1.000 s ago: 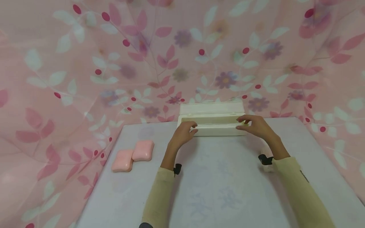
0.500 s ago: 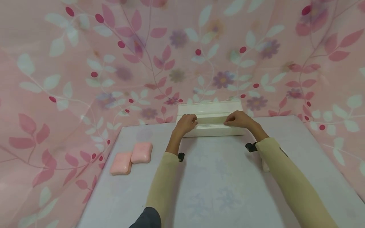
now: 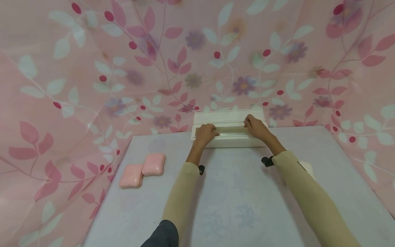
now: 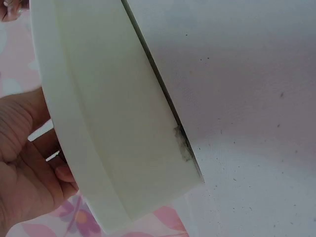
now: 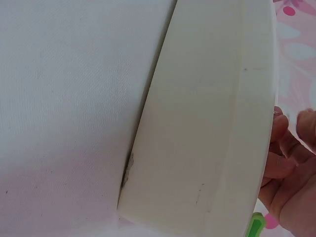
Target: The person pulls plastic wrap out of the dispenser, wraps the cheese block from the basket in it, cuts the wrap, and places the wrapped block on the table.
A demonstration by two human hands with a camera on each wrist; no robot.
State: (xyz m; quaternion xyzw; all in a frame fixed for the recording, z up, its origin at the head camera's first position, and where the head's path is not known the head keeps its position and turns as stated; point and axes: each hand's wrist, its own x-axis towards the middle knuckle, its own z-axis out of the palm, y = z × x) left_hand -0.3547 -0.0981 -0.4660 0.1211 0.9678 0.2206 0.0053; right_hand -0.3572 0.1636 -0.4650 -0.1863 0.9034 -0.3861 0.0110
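A long white box (image 3: 234,141) stands at the table's far edge, its hinged lid (image 3: 226,116) raised behind it. My left hand (image 3: 206,133) is bent over the box's left part, fingers at the opening. In the left wrist view that hand's thumb and curled fingers lie behind the rim of the box (image 4: 113,113). My right hand (image 3: 255,126) is over the right part of the opening, slightly higher, with thumb and fingertips close together. The right wrist view shows its fingers (image 5: 279,165) curled beyond the rim. I cannot tell whether either hand holds anything thin.
Two pink, rounded square cases (image 3: 131,176) lie on the left of the white-covered table (image 3: 234,192). A white object (image 3: 308,168) is partly hidden under my right sleeve. Near the box's end is a small green piece (image 5: 256,224). Pink floral cloth (image 3: 191,61) hangs behind.
My right hand has moved from the box's right end inward, then up a little, its fingers closing together. My left hand has moved slightly right and over the opening.
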